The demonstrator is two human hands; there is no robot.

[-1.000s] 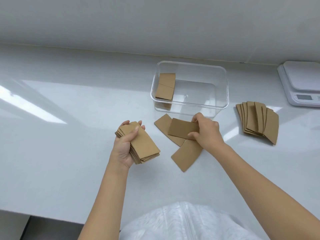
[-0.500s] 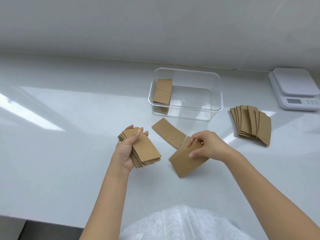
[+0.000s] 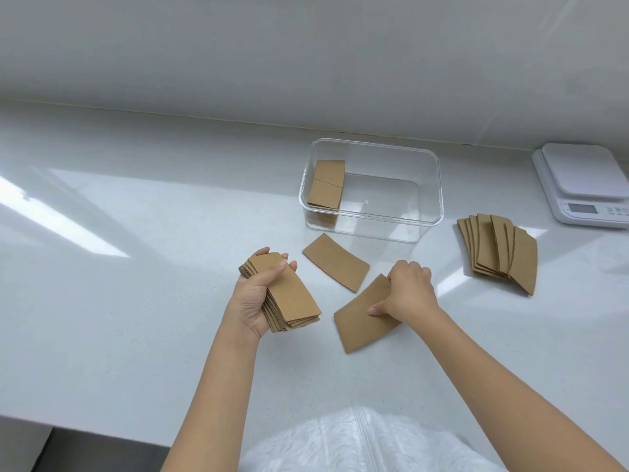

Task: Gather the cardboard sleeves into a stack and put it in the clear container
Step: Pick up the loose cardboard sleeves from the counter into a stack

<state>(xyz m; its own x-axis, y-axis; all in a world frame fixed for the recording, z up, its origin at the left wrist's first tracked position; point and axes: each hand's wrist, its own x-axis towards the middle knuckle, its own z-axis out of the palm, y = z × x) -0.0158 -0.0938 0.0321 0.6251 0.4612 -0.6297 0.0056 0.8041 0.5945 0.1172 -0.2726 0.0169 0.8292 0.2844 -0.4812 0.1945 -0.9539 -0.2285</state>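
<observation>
Pinching a loose sleeve (image 3: 366,316) off the counter, the right hand (image 3: 406,292) grips its edge; left hand (image 3: 258,301) clasps the stack (image 3: 289,294). Light, stiff card, probably slippery — best held by its long edges.

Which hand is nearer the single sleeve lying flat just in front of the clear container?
Left, narrowly. The left hand, holding a stack, sits just left of the loose sleeve; the right hand, gripping another sleeve, is slightly farther, to its right and nearer the person.

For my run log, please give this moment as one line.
left hand: holds sleeve stack | right hand: grips loose sleeve | clear container: some sleeves inside
</observation>
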